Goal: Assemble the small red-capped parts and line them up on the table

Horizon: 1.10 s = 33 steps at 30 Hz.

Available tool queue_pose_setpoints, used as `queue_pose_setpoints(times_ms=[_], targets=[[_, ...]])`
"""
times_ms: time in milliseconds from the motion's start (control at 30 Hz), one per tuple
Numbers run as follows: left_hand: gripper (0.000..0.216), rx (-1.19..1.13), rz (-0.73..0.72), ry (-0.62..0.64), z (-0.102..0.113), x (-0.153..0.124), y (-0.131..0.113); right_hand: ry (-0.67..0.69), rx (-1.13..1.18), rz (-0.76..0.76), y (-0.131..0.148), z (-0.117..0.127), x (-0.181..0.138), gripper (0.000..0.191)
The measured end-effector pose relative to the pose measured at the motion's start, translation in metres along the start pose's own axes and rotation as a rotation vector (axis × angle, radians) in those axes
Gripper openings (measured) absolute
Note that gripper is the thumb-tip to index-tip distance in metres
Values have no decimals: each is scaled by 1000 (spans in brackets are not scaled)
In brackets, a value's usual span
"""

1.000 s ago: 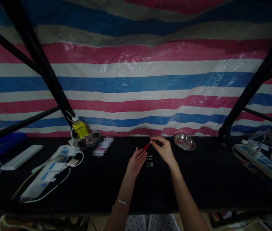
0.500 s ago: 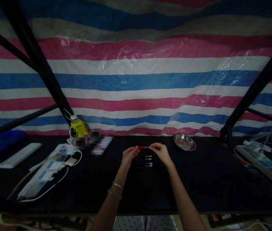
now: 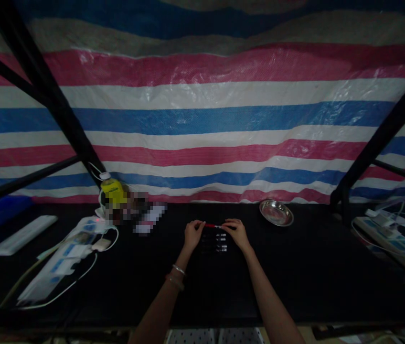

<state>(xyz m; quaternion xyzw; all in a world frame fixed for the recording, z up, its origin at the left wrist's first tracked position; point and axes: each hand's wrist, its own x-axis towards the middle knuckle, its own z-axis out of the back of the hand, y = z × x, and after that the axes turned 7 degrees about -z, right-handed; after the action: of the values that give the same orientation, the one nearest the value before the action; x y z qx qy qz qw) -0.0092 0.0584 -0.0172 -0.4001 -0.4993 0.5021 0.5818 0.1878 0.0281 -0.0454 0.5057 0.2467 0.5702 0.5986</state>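
Observation:
A slim red pen-like stick [image 3: 210, 225] with a silvery section near its right end lies level between my hands. My left hand [image 3: 194, 233] pinches its left end. At the right end, my right hand [image 3: 236, 232] closes its fingertips on the silvery part. Just nearer to me, several dark slim sticks with silvery ends [image 3: 221, 248] lie side by side on the black table [image 3: 220, 286]. Their dark parts hardly show against the surface.
A shallow round metal dish [image 3: 276, 213] stands to the right at the back. On the left are a yellow-labelled bottle [image 3: 113, 190], a power strip [image 3: 62, 265] with cables and a white bar [image 3: 25, 234]. Another power strip [image 3: 392, 248] lies far right. Striped sheeting [image 3: 202, 119] hangs behind.
Both hands have come slightly nearer with the red stick, which now sits lower, close to the row of dark sticks. The camera view has shifted a little.

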Motion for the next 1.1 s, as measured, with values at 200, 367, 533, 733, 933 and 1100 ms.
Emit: queue_pose_setpoints(times_ms=[200, 367, 533, 733, 933, 1100], targets=[[8, 247, -156, -29, 2, -6, 7, 23, -98, -15, -6, 0, -1, 14], [6, 290, -191, -16, 3, -10, 12, 14, -81, -22, -5, 2, -4, 17], [7, 199, -154, -38, 3, -11, 12, 7, -79, -37, -6, 3, -8, 19], [2, 210, -177, -33, 2, -12, 9, -11, -94, -22, -3, 4, -12, 28], [9, 101, -176, -67, 2, -24, -6, -55, -173, -25, 3, 7, -23, 42], [39, 139, -305, 223, -3, -55, -25, -25, -287, -47, 5, 7, -40, 52]])
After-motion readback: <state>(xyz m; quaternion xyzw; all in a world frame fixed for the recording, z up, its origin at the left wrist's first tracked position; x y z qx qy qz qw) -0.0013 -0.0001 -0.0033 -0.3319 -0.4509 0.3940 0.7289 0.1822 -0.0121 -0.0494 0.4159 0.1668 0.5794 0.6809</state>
